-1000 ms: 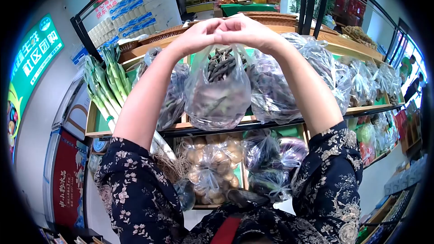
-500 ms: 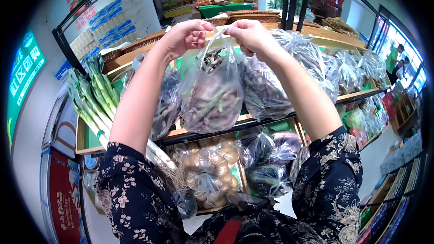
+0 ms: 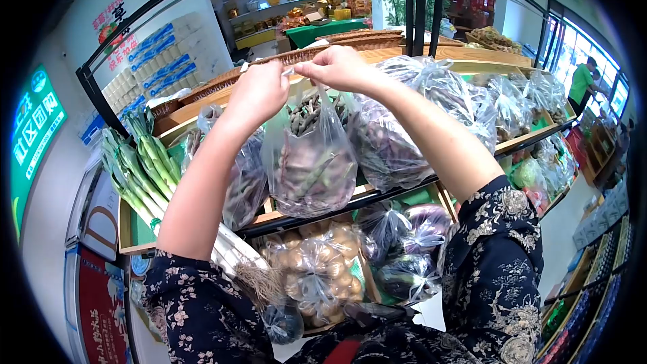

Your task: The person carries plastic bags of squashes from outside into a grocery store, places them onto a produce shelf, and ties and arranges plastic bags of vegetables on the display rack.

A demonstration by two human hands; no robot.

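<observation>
A clear plastic bag (image 3: 312, 172) of dark, long bean-like pods hangs at the centre, in front of the wooden shelf. My left hand (image 3: 261, 92) is closed on the bag's top at its left side. With thumb and fingers pinched, my right hand (image 3: 334, 69) holds the bag's top just to the right. The two hands nearly meet above the bag, and its plastic stretches up to them. Between the handles the pods show through the opening. Another full bag (image 3: 389, 141) of purplish pods lies right beside it.
Leeks (image 3: 153, 165) lie on the left. Below are bagged potatoes (image 3: 320, 266) and bagged eggplants (image 3: 408, 276). More bags (image 3: 512, 108) line the shelf at right. Black metal posts (image 3: 414, 10) rise behind. A person in green (image 3: 581, 82) is far right.
My left hand has gone from open fingers beside the handle to closed on the bag's top. The view has shifted, and my right hand now pinches close beside my left.
</observation>
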